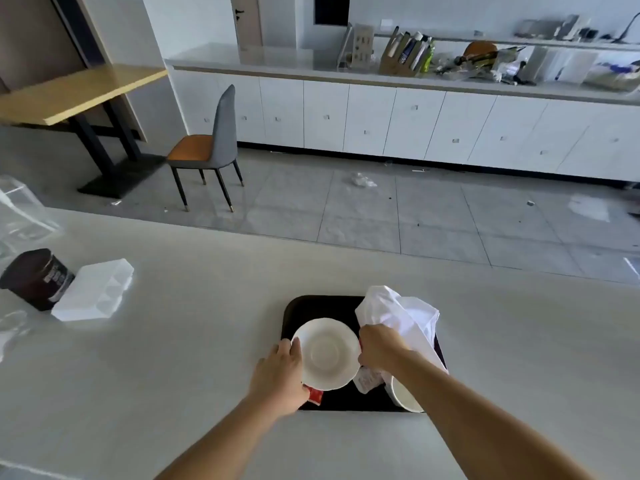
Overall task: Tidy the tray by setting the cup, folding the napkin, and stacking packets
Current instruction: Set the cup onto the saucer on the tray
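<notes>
A black tray (311, 308) lies on the white counter in front of me. A white saucer (327, 353) sits over its left half. My left hand (282, 375) holds the saucer's left rim. My right hand (379, 348) holds its right rim, fingers curled at the edge. Behind my right hand a crumpled white napkin (398, 315) is heaped on the tray's right side. A white cup (403, 396) lies at the tray's near right corner, partly hidden by my right forearm. A red packet (315, 396) peeks out beneath the saucer, and a pale packet (369, 379) lies beside the cup.
On the counter's left stand a dark jar (34, 277) and a white plastic box (95, 289), with clear plastic wrapping (20, 216) behind them. Across the tiled floor are a chair (211, 147), a wooden table (72, 93) and white cabinets (415, 123) with clutter on top.
</notes>
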Action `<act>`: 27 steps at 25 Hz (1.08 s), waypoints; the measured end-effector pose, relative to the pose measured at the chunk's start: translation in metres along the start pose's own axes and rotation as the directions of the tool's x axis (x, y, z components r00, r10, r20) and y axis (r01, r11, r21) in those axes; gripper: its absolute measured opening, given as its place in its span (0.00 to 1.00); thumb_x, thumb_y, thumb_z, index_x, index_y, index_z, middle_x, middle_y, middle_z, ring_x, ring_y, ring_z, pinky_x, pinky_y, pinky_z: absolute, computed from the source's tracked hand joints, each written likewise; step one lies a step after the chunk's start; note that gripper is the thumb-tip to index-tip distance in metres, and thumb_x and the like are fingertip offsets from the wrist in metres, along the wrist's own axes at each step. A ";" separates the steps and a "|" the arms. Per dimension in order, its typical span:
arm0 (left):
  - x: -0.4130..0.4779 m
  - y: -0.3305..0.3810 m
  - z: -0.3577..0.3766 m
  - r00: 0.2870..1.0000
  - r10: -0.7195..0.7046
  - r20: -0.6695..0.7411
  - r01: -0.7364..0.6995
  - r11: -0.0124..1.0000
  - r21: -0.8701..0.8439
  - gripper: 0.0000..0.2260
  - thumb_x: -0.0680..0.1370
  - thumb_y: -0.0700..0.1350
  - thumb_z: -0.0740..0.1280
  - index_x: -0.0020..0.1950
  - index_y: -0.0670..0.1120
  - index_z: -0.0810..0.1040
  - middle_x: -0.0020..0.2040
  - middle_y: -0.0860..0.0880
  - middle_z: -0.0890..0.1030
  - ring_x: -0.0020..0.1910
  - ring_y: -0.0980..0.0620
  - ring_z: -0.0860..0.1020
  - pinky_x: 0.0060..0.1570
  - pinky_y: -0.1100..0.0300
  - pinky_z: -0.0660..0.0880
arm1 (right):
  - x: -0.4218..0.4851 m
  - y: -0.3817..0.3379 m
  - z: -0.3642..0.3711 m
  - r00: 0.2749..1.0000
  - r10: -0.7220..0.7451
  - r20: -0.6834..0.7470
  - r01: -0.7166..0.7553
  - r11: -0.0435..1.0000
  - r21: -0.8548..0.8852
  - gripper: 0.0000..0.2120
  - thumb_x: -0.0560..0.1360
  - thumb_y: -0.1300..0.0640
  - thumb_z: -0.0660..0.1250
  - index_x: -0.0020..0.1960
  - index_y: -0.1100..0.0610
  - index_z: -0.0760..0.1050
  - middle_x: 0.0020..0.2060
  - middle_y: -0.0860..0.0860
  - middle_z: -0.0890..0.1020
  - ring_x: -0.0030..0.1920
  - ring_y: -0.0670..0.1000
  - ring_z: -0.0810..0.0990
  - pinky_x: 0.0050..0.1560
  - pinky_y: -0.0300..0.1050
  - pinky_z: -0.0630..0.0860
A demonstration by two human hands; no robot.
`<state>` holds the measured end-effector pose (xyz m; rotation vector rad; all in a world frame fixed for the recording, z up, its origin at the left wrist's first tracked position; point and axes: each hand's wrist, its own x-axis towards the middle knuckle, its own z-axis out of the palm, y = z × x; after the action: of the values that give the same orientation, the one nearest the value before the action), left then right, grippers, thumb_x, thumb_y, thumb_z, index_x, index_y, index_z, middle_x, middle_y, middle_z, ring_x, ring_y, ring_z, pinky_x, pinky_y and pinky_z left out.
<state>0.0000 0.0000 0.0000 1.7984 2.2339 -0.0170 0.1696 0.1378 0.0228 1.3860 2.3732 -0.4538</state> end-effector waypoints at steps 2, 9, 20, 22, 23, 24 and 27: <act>0.005 -0.007 0.004 0.999 0.001 0.046 0.001 0.999 -0.032 0.36 0.71 0.50 0.68 0.74 0.43 0.56 0.61 0.47 0.69 0.56 0.48 0.71 0.47 0.55 0.76 | 0.004 -0.003 0.003 0.999 0.025 0.041 -0.025 1.000 0.013 0.07 0.70 0.62 0.67 0.48 0.57 0.77 0.44 0.55 0.83 0.45 0.57 0.80 0.40 0.44 0.72; 0.015 -0.013 0.015 0.983 -0.157 0.097 0.171 0.971 -0.164 0.26 0.68 0.50 0.73 0.62 0.47 0.66 0.57 0.49 0.72 0.57 0.50 0.70 0.46 0.58 0.74 | 0.014 -0.002 0.015 0.999 -0.011 0.049 0.011 1.000 0.012 0.17 0.63 0.66 0.74 0.45 0.56 0.69 0.38 0.52 0.79 0.41 0.57 0.79 0.39 0.47 0.77; 0.031 -0.017 0.018 0.980 -0.197 0.024 0.198 0.959 -0.204 0.18 0.68 0.51 0.70 0.55 0.50 0.72 0.52 0.51 0.72 0.54 0.50 0.73 0.44 0.58 0.74 | 0.024 0.000 0.026 0.999 -0.019 0.033 0.015 0.992 0.126 0.19 0.65 0.63 0.72 0.46 0.55 0.63 0.38 0.51 0.73 0.42 0.57 0.76 0.41 0.47 0.74; 0.038 -0.020 0.017 0.980 -0.198 0.024 0.199 0.955 -0.222 0.16 0.68 0.47 0.70 0.54 0.49 0.73 0.52 0.50 0.73 0.53 0.49 0.73 0.45 0.59 0.73 | 0.026 -0.003 0.024 1.000 -0.007 0.024 0.004 0.990 0.139 0.21 0.64 0.62 0.74 0.48 0.56 0.63 0.40 0.51 0.74 0.45 0.57 0.78 0.40 0.46 0.71; 0.043 -0.020 0.016 0.980 -0.198 0.020 0.197 0.953 -0.231 0.15 0.69 0.45 0.70 0.54 0.48 0.73 0.52 0.49 0.74 0.53 0.49 0.74 0.46 0.60 0.72 | 0.028 -0.004 0.024 1.000 0.004 0.022 -0.008 0.988 0.155 0.21 0.64 0.62 0.74 0.48 0.56 0.63 0.40 0.51 0.74 0.44 0.56 0.76 0.40 0.46 0.70; 0.048 -0.021 0.016 0.981 -0.195 0.012 0.192 0.953 -0.234 0.15 0.69 0.44 0.69 0.55 0.48 0.73 0.52 0.49 0.75 0.53 0.49 0.74 0.46 0.60 0.72 | 0.030 -0.004 0.024 1.000 0.017 0.016 -0.019 0.985 0.172 0.21 0.64 0.63 0.73 0.48 0.56 0.64 0.41 0.50 0.74 0.43 0.55 0.75 0.39 0.45 0.70; 0.064 -0.023 0.014 0.980 -0.198 0.017 0.196 0.949 -0.246 0.15 0.70 0.41 0.68 0.56 0.46 0.73 0.54 0.47 0.78 0.55 0.48 0.74 0.51 0.58 0.74 | 0.039 -0.005 0.021 0.998 0.058 0.006 -0.058 0.971 0.230 0.21 0.64 0.64 0.73 0.52 0.58 0.67 0.43 0.51 0.77 0.42 0.55 0.76 0.38 0.45 0.71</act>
<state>-0.0314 0.0532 -0.0311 1.4458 2.2956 0.2192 0.1507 0.1556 -0.0132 1.5500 2.3321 -0.7318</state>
